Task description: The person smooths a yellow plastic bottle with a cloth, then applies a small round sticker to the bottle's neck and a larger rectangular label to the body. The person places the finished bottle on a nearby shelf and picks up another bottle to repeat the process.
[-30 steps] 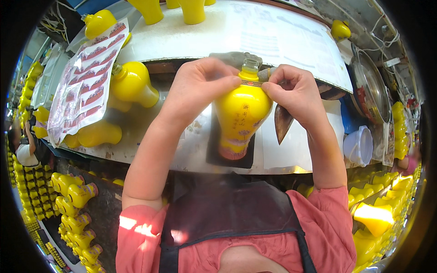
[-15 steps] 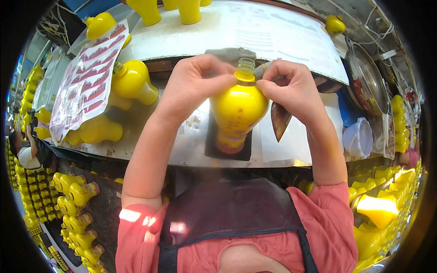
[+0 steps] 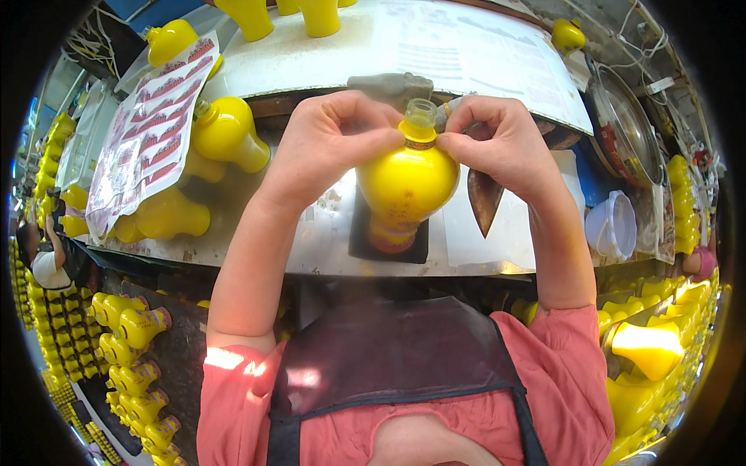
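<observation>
A glossy yellow bottle [image 3: 404,186] with a clear glass mouth [image 3: 421,113] stands before me on a dark mat [image 3: 361,241], its narrow foot patterned. Around its neck runs a thin dark patterned band [image 3: 420,144]. My left hand [image 3: 338,147] pinches at the band's left side, thumb and forefinger closed. On the opposite side my right hand [image 3: 497,147] is closed in the same kind of pinch. The fingertips cover the band's ends. Beneath my right hand lies a brown pointed piece [image 3: 484,203], partly hidden by it.
Left on the metal table [image 3: 318,248], a sheet of red printed stickers [image 3: 151,128] rests over yellow bottles [image 3: 229,132]. Beyond is a white board [image 3: 311,66] bearing more bottles. To the right are a small white bucket [image 3: 611,225] and a round metal pan [image 3: 625,128].
Both hands stay pinched at the bottle's neck, with only a slight shift. The brown pointed piece shows a little farther right. The bottle stays in place.
</observation>
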### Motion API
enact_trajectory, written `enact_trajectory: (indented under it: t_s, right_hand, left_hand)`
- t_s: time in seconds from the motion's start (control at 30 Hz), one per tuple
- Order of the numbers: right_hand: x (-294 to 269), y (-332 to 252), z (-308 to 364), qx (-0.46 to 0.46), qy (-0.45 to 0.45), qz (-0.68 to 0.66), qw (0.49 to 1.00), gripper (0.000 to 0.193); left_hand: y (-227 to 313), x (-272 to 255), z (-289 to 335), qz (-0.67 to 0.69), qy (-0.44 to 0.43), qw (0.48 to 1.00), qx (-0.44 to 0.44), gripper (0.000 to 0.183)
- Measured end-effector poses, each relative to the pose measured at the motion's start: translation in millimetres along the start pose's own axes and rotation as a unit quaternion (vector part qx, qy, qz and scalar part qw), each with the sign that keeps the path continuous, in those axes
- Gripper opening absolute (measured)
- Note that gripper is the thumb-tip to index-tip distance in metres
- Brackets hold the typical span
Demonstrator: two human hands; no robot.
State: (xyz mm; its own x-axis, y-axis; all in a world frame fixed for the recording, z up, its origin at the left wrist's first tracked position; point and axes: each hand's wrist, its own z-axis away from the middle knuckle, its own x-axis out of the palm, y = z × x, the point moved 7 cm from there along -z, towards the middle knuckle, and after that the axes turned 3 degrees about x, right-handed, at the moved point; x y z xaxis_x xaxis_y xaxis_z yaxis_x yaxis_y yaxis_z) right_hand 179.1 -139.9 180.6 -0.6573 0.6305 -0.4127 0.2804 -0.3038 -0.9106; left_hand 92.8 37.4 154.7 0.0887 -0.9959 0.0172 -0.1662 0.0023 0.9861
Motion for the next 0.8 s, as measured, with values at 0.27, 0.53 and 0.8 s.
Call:
enact_trajectory:
  t_s: [0.27, 0.53, 0.8]
  right_hand:
    - [-4.8, 5.8, -2.0, -0.011, -0.006, 0.03, 0.999, 0.02]
    - [3.0, -1.5, 11.4, 0.009, -0.009, 0.004, 1.0, 0.04]
    - [21.8, -3.8, 10.4, 0.029, -0.017, -0.009, 0.999, 0.043]
  left_hand:
    - [4.4, 2.5, 6.7, 0.002, -0.007, 1.0, -0.001, 0.014]
    - [7.1, 2.8, 11.8, -0.012, -0.001, 1.0, 0.008, 0.014]
    - [4.4, 0.3, 14.9, -0.002, 0.006, 1.0, 0.015, 0.013]
